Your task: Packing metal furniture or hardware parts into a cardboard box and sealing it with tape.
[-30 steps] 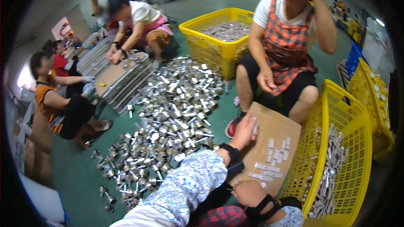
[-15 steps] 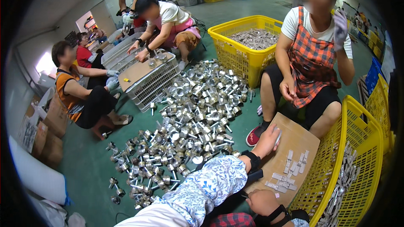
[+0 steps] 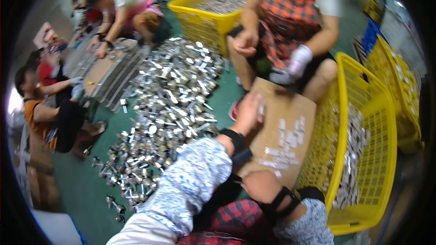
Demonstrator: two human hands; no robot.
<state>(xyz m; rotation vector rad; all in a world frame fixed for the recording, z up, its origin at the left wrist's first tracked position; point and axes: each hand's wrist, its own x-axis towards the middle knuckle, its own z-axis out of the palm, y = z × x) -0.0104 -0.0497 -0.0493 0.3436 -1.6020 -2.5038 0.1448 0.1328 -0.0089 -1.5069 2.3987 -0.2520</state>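
Head cam — left hand (image 3: 249, 113) sat on the cardboard sheet (image 3: 290, 113) at its 9 o'clock edge, fingers pinching a small metal piece (image 3: 260, 107). Right hand (image 3: 260, 186) rested at 6 o'clock — fingers hidden, couldn't tell.

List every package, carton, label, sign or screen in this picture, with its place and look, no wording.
Brown cartons: stacked at the far left edge, behind the seated people; boxy, plain brown, blurred.
Flat brown cardboard sheet: lying between the pile of metal parts and the yellow basket on the right; the left hand rests on its far corner.
No label, sign or screen can be made out.
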